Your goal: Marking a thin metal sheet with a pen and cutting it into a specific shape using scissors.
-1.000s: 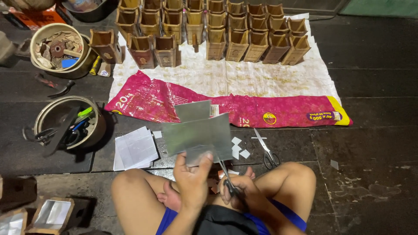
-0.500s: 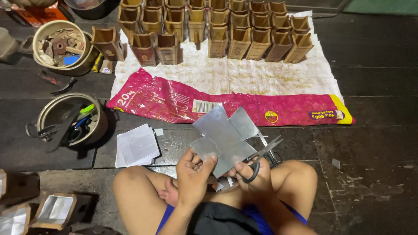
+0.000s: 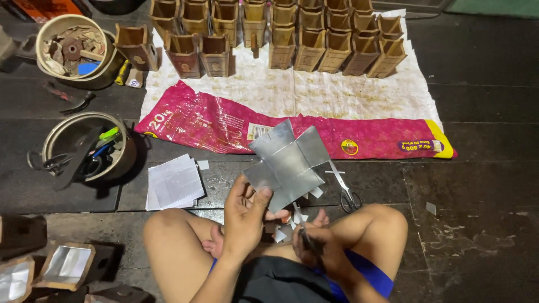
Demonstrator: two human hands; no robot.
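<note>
Seen from above, a person sits cross-legged on a dark wooden floor (image 3: 483, 185), working over their lap. Their left hand (image 3: 244, 216) pinches the lower edge of a silvery metal sheet (image 3: 287, 163), cut into a rough cross shape with creased flaps, and holds it up tilted above the knees. Their right hand (image 3: 315, 247) is closed around the handles of a pair of scissors (image 3: 300, 224), whose blades point up toward the bottom edge of the sheet; whether the blades touch it cannot be told. Small silvery scraps (image 3: 281, 233) lie between the two hands.

Just right of the sheet, a second pair of scissors (image 3: 343, 188) lies on the floor beside the right knee. To the left of the sheet sits a stack of white paper squares (image 3: 174, 182). Beyond the hands, a pink printed plastic bag (image 3: 213, 126) stretches across the floor, and behind it a white cloth (image 3: 359, 92) carries rows of small brown open-topped boxes (image 3: 314, 39) along the far edge.

At the left, a round tin (image 3: 84, 146) holds tools and pens, and farther back a bucket (image 3: 70, 50) holds rusty odds and ends. In the near left corner lie more brown boxes with shiny linings (image 3: 64, 264).
</note>
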